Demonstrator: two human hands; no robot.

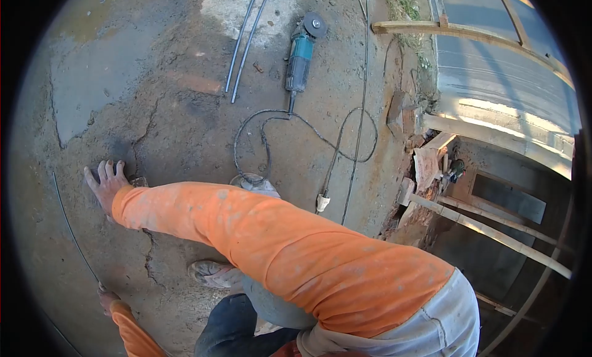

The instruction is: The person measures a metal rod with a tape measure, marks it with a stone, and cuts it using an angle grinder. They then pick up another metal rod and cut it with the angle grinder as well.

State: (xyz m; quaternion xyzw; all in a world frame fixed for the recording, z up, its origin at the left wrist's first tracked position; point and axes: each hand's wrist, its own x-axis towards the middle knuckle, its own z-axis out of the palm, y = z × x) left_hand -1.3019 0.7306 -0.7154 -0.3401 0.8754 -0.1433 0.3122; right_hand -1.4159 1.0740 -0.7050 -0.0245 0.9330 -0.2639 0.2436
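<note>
My right arm, in a dusty orange sleeve, reaches across to the left. At its end my right hand [110,185] is open, fingers spread low over the muddy ground [179,141], with a small block [140,182] beside the wrist. Nearer the lower left, my left hand [109,299] is closed around the end of a thin metal rod [74,233], which slants up and away along the ground. One shoe [208,274] shows below my right arm, and another [256,184] is partly hidden behind the sleeve.
A teal angle grinder [299,61] with a dark disc lies farther ahead, its cable looping over the dirt. Left of it lie two metal bars [245,48]. A white plug [322,203] rests near my sleeve. Timber beams [493,230] and broken bricks [425,166] border the right side.
</note>
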